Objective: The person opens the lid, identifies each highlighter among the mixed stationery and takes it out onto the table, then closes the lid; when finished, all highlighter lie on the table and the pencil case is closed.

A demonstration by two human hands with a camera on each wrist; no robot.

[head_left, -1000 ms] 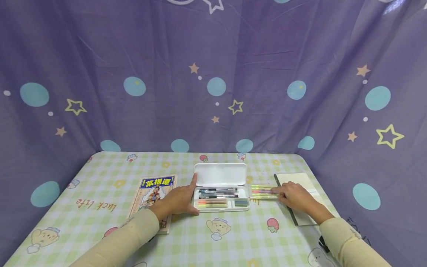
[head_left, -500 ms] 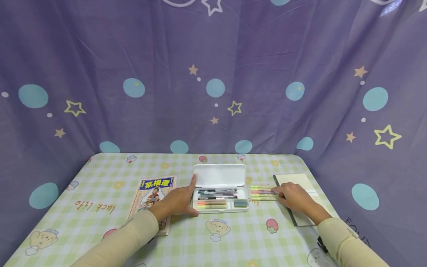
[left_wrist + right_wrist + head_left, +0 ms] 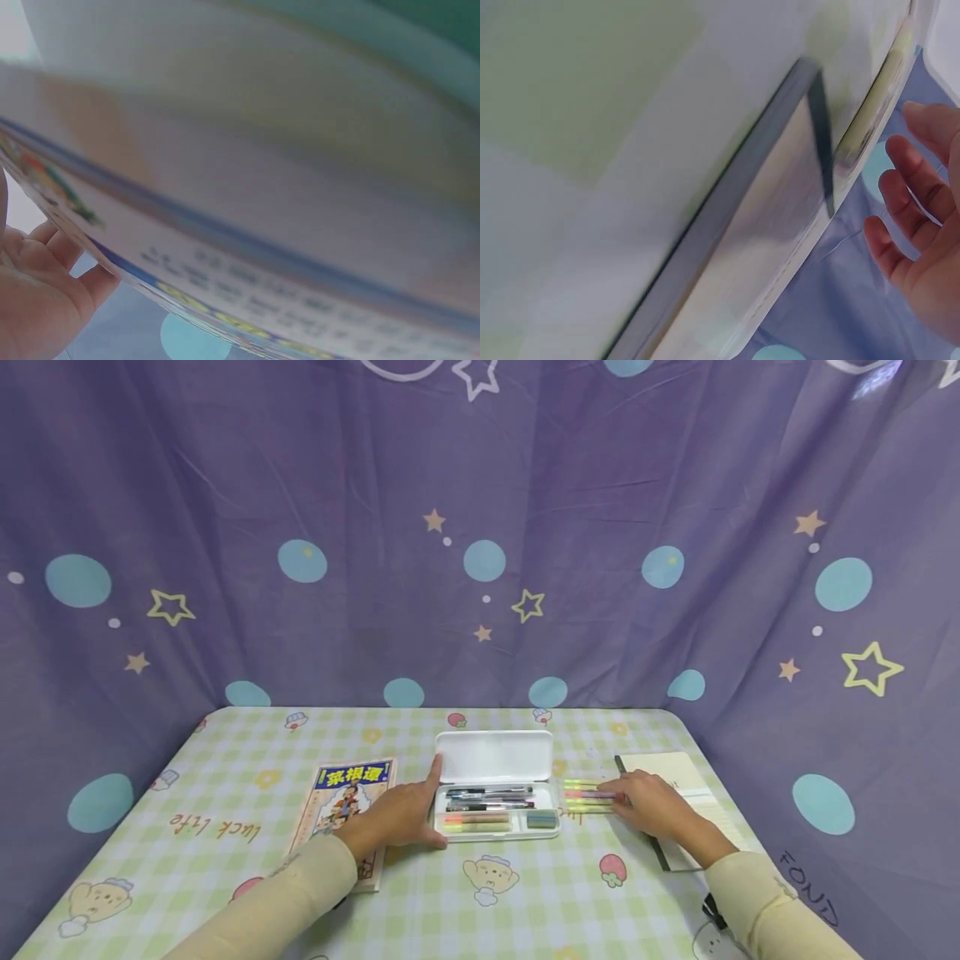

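A white pencil case (image 3: 493,757) lies open in the head view, its lid tipped back. Inside are several pens (image 3: 491,794), a strip of orange and yellow items (image 3: 476,822) and a small blue-green block (image 3: 542,819). My left hand (image 3: 405,812) rests at the case's left edge, thumb and forefinger spread along it. To the right of the case lies a set of slim yellow and pink highlighters (image 3: 580,796). My right hand (image 3: 654,804) has its fingertips over the set's right end; the right wrist view shows those fingers loosely bent, with nothing enclosed.
A book (image 3: 341,793) with an illustrated cover lies partly under my left forearm. An open-paged notebook (image 3: 678,768) with a dark edge lies under my right hand. A checked cloth (image 3: 540,893) covers the table, and a purple curtain (image 3: 360,627) hangs behind.
My right hand has shifted slightly left over the highlighters, covering more of their right end. The left hand stays at the case. The head view has tilted a little.
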